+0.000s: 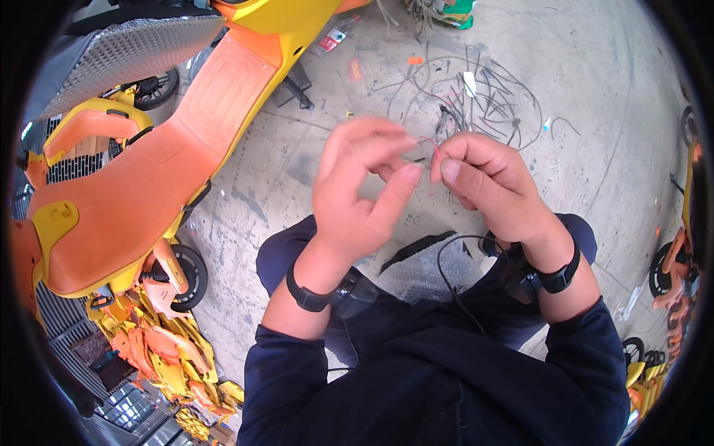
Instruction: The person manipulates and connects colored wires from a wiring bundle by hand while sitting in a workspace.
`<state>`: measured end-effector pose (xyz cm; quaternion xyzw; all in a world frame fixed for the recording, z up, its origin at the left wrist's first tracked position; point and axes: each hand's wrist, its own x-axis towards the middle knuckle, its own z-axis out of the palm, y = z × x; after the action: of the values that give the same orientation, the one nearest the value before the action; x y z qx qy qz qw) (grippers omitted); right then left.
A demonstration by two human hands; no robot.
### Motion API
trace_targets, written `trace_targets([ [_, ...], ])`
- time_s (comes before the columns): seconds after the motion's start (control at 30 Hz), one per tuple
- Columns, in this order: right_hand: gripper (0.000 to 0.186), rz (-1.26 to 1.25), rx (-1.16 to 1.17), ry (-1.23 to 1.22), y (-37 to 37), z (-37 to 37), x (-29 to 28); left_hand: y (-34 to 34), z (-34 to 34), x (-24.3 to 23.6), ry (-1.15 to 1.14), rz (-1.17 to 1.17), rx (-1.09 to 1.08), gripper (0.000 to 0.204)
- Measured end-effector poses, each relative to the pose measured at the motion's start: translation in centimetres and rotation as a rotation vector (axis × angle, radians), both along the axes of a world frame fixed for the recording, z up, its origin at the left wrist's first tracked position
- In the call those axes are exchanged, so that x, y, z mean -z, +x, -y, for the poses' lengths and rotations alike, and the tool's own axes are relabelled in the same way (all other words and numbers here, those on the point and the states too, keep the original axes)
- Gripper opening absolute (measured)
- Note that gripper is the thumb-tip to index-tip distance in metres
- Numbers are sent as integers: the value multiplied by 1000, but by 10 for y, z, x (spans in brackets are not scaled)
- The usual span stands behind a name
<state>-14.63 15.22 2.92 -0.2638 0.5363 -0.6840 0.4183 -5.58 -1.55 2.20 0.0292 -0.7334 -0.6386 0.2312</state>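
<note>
My right hand [491, 178] is closed, with thumb and index finger pinching a thin red wire [436, 151]. The wire's loose end sticks up toward my left hand. Facing it, my left hand [361, 182] has its fingers spread and slightly blurred, thumb apart from the index finger. A short dark bit shows by its fingertips, too small to name. Below and beyond both hands, a tangle of black and grey cables [476, 104] lies on the concrete floor, partly hidden by my right hand.
A yellow and orange scooter body [141, 201] stands at the left, with piled yellow and orange panels [163, 346] below it. Bubble wrap [435, 271] lies between my knees. A plastic bottle [331, 39] and an orange scrap [415, 60] are on the floor [602, 178]. More scooters line the right edge.
</note>
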Motion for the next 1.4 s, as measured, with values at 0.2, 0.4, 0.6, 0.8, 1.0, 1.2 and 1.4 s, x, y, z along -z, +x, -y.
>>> trace_targets([
  [0.2,11,-469,166,2,0,3,14,-4,-1,1,-592,-179,-31,22],
  [0.4,7,-772,207,65,0,5,13,-3,-2,11,-788,-163,-93,24],
  [0.6,8,-847,205,70,2,6,15,-2,-3,12,-852,-156,-125,21],
  [0.8,7,-866,213,96,4,5,17,-3,-8,12,-816,-155,-149,18],
  [1.0,5,-772,192,104,6,5,12,-5,-7,17,-678,-194,-170,20],
  [1.2,5,-718,181,68,4,4,8,-5,-4,13,-676,-199,-143,20],
  [1.4,6,-719,179,80,1,3,11,-7,-3,12,-679,-187,-100,21],
])
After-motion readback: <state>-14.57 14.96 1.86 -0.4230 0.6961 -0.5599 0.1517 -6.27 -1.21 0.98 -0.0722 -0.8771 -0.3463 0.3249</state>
